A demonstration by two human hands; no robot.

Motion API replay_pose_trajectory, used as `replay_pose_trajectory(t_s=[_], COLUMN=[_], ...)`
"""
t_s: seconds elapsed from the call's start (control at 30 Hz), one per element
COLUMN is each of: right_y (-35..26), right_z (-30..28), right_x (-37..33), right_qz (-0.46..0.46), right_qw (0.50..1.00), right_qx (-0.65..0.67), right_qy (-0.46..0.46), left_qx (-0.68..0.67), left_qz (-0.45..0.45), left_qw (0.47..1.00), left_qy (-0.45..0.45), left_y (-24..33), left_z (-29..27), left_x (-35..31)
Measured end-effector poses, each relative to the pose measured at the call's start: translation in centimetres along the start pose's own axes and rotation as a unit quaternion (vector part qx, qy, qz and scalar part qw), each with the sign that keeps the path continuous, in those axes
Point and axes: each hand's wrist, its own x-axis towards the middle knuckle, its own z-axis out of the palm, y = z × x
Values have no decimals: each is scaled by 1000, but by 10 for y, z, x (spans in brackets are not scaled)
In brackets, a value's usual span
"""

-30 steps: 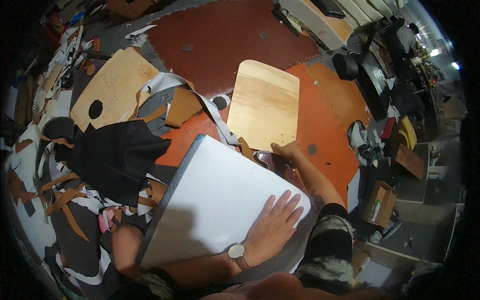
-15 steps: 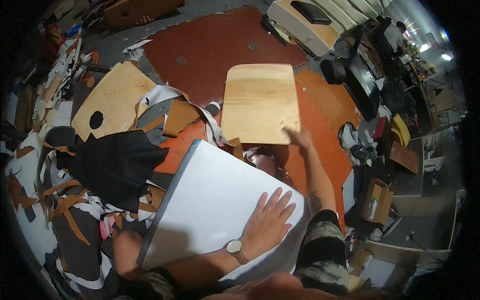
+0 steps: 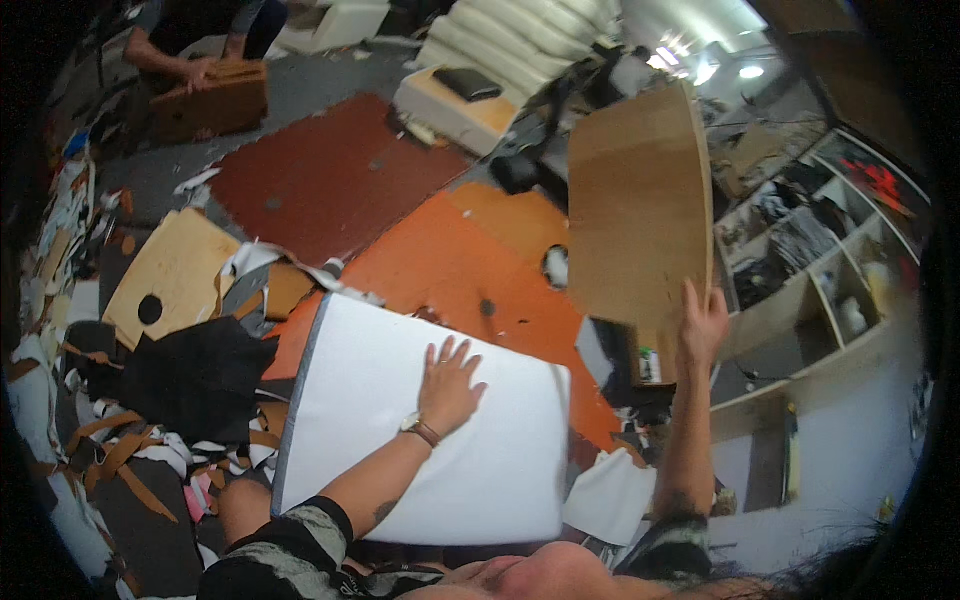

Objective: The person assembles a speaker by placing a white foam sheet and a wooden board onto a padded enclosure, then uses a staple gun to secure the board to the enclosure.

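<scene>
Currently, your right grip (image 3: 703, 325) is closed on the wooden board (image 3: 640, 205), pinching its right edge near the lower corner; the board is held up, apart from the white pad (image 3: 500, 430). Your left grip (image 3: 452, 392) lies flat on that pad, fingers spread, holding nothing.

Past the pad's far edge the orange sheet (image 3: 410, 265) runs flat toward the dark red sheet (image 3: 300, 175). Beside the pad's grey left edge, black fabric (image 3: 195, 375) and loose scraps (image 3: 125, 460) crowd your side room. To your right, shelving (image 3: 800, 367) stands close behind the board.

A small cardboard box (image 3: 668, 350) below the board contains a green-and-white item; the shelving's compartments hold dark bundles and a white container (image 3: 852, 318).

The board hides part of the shelving and the box's upper part. Your left forearm covers some of the pad. Bundle contents cannot be made out.
</scene>
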Motion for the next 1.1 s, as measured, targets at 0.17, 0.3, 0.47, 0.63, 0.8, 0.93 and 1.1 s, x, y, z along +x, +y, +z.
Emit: replay_pose_trajectory(t_s=[0.17,0.3,0.47,0.63,0.8,0.93,1.1], right_y=[-27,-30,-54,-103,-107,-112,-139], right_z=[-183,-204,-154,-105,-99,-98,-110], right_x=[-182,-310,-380,-400,-413,-422,-409], right_qz=[65,176,240,222,195,140,148], right_qw=[946,896,850,760,774,888,892], right_qx=[300,408,467,608,581,396,399], right_qy=[102,25,-51,-58,-156,-185,-155], left_qx=[-20,-332,-656,-699,-692,-713,-643], left_qz=[11,-27,76,70,27,-7,10], left_qw=[999,940,708,697,721,697,764], left_qy=[-41,-67,-249,-144,0,67,49], left_y=[2,29,147,198,204,207,195], left_z=[31,-41,-134,-164,-168,-174,-183], left_x=[8,16,-113,-189,-204,-222,-220])
